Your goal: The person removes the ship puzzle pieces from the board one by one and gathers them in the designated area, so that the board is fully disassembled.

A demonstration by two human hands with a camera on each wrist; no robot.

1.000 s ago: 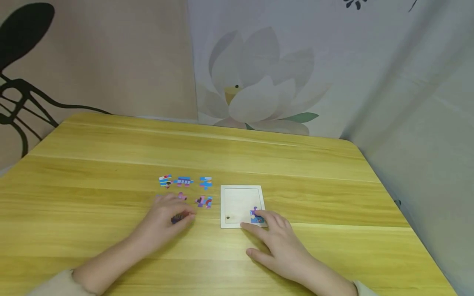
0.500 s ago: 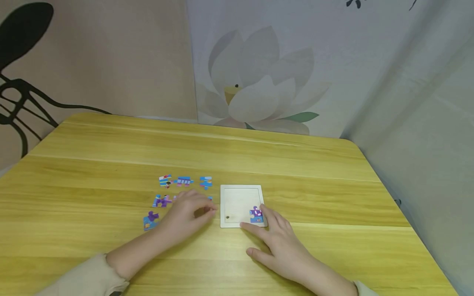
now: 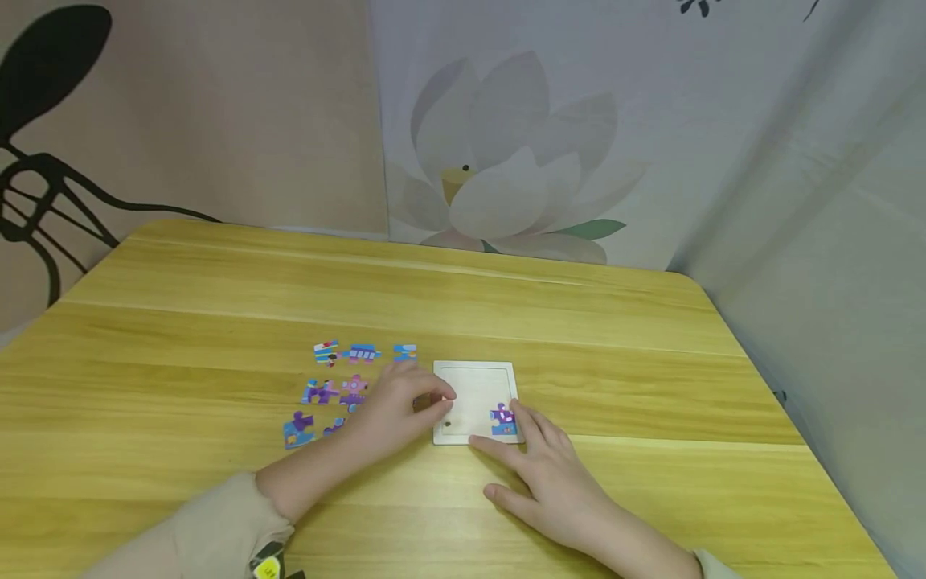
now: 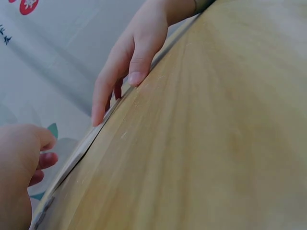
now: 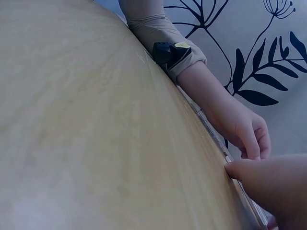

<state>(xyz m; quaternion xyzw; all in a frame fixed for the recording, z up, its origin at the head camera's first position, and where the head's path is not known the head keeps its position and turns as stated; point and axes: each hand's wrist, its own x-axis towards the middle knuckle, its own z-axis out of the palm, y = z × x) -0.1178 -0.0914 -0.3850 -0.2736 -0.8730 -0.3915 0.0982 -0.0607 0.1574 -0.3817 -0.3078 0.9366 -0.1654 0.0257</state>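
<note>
A square, pale wooden puzzle tray [image 3: 473, 386] lies at the middle of the table, one jigsaw piece [image 3: 503, 420] in its lower right corner. My left hand [image 3: 401, 406] reaches over from the left, index finger and thumb loosely bent toward each other at the tray's left rim; no piece shows between them. My right hand [image 3: 542, 474] rests at the tray's lower right, fingers fairly straight, fingertips on its right and front rims, thumb apart on the table. In the right wrist view the left hand [image 5: 247, 132] stands just beyond the right hand [image 5: 273, 184].
Several colourful jigsaw pieces lie in rows left of the tray, among them a striped piece [image 3: 325, 352], a blue train-like piece [image 3: 361, 354] and a purple-and-blue corner piece [image 3: 297, 432]. My left forearm covers part of them. The wooden table [image 3: 615, 346] ends at a patterned curtain [image 3: 535, 121].
My left hand has moved right, from above the loose pieces to the tray's left rim, uncovering pieces behind it. The right index fingertip has shifted off the tray's piece onto the right rim.
</note>
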